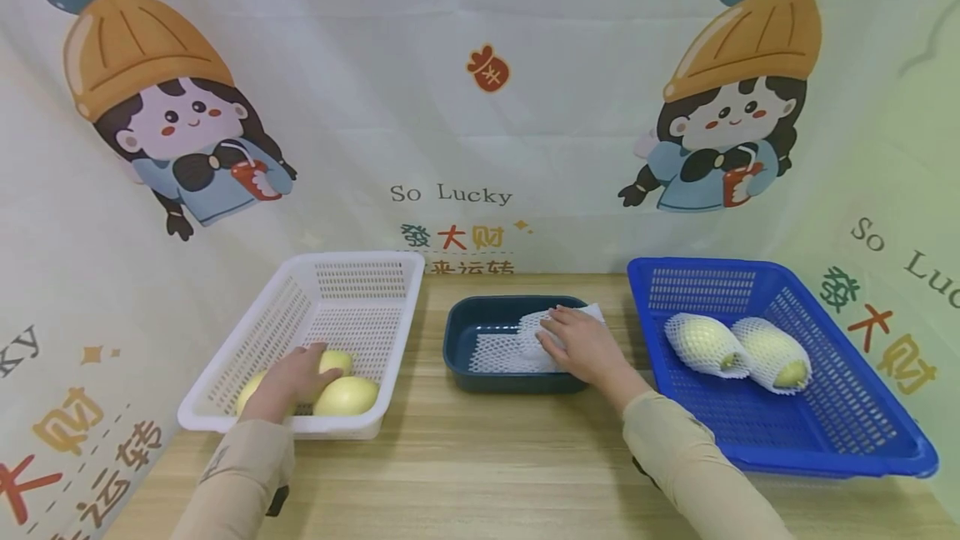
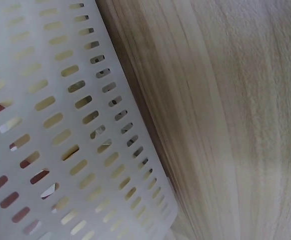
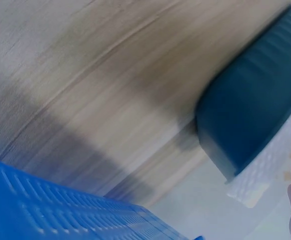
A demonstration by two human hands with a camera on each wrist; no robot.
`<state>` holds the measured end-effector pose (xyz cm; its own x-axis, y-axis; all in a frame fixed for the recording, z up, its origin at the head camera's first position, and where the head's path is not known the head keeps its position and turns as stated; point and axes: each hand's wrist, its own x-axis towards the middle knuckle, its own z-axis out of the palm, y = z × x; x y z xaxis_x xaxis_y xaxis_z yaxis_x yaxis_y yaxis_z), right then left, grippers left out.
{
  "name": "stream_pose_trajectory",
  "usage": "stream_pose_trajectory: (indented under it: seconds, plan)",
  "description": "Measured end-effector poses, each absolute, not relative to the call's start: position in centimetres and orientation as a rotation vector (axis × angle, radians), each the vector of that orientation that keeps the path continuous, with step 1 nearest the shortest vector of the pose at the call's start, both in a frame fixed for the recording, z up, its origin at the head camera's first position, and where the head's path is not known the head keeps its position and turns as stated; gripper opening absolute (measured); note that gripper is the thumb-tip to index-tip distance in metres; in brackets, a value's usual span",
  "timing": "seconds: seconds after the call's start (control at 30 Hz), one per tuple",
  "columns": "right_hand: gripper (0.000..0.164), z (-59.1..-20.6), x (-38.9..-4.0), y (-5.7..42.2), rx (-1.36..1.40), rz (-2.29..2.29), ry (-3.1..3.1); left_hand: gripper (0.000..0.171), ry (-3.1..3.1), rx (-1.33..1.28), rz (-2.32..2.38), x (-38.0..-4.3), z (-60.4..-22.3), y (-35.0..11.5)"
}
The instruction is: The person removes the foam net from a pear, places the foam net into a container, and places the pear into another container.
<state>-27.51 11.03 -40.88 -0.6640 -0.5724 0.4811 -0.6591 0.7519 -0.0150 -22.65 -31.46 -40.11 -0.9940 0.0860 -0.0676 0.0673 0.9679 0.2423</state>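
In the white plastic basket [image 1: 198, 417], several smooth, pale yellow round fruits [image 1: 347, 397] lie at the near end. My left hand [image 1: 292, 377] reaches among them, its thumb and fingers about the rear fruit [image 1: 337, 361]; whether it grips the fruit is unclear. My right hand [image 1: 585, 344] is over the right end of a dark teal tray [image 1: 495, 382], fingers extended and resting on white foam net sleeves [image 1: 528, 336] inside it. Part of the foam net [image 3: 258, 192] overhangs the tray's rim in the right wrist view. Basket wall hides the left fingers in the left wrist view.
At the right, a blue plastic basket [image 1: 817, 461] holds two fruits in foam nets [image 1: 705, 344]. All three containers stand on a wood-grain table [image 1: 450, 473]. A printed cloth [image 1: 450, 107] hangs behind and along both sides.
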Motion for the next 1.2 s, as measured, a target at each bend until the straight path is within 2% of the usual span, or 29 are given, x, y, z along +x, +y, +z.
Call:
stream_pose_trajectory:
  seconds: [0.33,0.67,0.97,1.2]
  plan:
    - [0.033,-38.5,-26.5,13.3,0.822,0.322,-2.416,0.066,3.180,0.183,0.348,-21.8,-38.8,-30.9]
    - [0.033,-36.9,-25.8,16.5,0.741,0.298,-2.433,0.060,3.386,0.310,0.388,-19.0,-36.3,-27.7]
    - [0.030,-36.5,-24.7,19.1,0.655,0.348,-2.467,0.054,3.449,0.441,0.554,-16.7,-37.4,-25.3]
    - [0.032,-34.5,-23.9,20.4,0.588,0.286,-2.548,0.053,3.468,0.520,0.611,-15.3,-38.8,-23.9]
